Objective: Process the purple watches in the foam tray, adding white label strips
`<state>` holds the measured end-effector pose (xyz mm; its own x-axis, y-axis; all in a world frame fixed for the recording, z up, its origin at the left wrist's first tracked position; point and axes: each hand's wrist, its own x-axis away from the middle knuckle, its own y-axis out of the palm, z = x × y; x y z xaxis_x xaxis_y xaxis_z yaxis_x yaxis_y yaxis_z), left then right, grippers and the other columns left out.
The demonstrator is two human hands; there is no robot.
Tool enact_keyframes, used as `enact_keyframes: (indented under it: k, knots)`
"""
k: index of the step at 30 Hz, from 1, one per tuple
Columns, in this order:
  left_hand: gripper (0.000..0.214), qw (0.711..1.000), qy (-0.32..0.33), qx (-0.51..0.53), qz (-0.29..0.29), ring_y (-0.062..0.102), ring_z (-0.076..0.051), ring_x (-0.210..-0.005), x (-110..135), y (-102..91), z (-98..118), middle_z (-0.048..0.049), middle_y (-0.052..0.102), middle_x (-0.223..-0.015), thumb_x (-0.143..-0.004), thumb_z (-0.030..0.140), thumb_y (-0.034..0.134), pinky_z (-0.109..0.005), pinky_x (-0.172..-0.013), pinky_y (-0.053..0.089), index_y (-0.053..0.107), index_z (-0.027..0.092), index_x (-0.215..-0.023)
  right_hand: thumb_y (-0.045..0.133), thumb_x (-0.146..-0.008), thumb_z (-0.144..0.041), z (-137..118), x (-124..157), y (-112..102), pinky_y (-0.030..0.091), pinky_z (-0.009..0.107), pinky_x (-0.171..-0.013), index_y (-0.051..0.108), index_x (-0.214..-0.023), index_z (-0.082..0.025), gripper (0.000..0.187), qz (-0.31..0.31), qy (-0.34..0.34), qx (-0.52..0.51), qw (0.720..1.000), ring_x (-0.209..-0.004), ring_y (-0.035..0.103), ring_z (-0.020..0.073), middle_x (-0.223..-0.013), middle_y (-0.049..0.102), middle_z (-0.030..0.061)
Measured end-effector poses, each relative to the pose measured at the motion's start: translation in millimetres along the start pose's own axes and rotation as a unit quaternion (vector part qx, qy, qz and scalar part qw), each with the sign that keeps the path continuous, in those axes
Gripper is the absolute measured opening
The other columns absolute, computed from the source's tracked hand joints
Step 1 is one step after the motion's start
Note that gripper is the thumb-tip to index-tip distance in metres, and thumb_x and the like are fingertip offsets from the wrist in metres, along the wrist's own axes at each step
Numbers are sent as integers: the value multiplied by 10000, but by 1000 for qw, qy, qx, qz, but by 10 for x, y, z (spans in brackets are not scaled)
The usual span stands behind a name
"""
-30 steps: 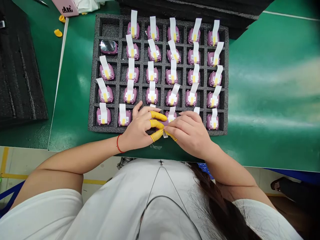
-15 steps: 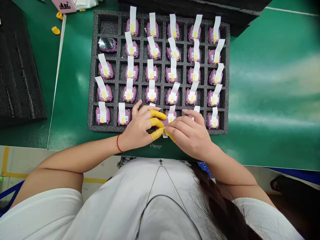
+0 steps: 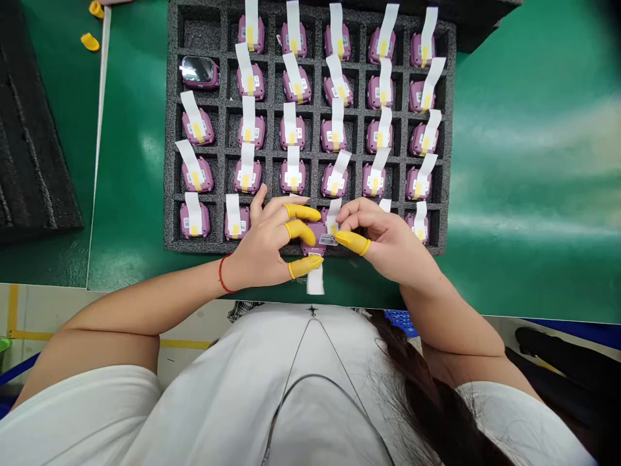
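Observation:
My left hand (image 3: 272, 239), with yellow finger cots on several fingertips, grips a purple watch (image 3: 315, 234) over the tray's front edge. The watch's back faces up, and a white paper strip (image 3: 315, 279) hangs from its near end. My right hand (image 3: 388, 241), with a yellow cot on the thumb, pinches one end of a small white printed label (image 3: 328, 239). The label lies over the watch's right side; I cannot tell whether it is stuck down.
Around my hands is a black foam tray (image 3: 172, 162) of purple watches, most with white strips and yellow tabs. One watch (image 3: 198, 71) lies screen up. Black foam blocks (image 3: 33, 129) stand left and behind. Yellow finger cots (image 3: 90, 42) lie on the green table (image 3: 524, 194).
My right hand has drawn back slightly from my left fingers and now holds the label over the watch. More of the watch and its hanging strip shows. The view has shifted.

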<state>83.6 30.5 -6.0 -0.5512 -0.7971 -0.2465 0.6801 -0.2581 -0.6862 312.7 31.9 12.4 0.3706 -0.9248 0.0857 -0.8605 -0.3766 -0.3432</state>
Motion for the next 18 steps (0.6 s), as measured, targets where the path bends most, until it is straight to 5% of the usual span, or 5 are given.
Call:
enact_keyframes:
  k: [7, 18]
  knots:
    - [720, 999, -21, -37, 2, 559, -268, -1216, 24, 95, -39, -58, 642, -1187, -796, 385, 730, -639, -1219, 59, 318, 250, -1372, 595, -874, -202, 1, -81, 121, 420, 432, -948, 607, -736, -197, 139, -23, 7, 86, 996, -1011, 527, 216, -1012, 621, 62]
    - [751, 999, -28, -32, -5, 569, -239, -1169, 13, 110, -47, -16, 650, -1134, -817, 418, 712, -594, -1239, 42, 266, 282, -1406, 575, -855, -141, -32, -106, 141, 417, 446, -945, 600, -725, -194, 142, -47, -6, 127, 991, -1007, 506, 223, -1000, 614, 64]
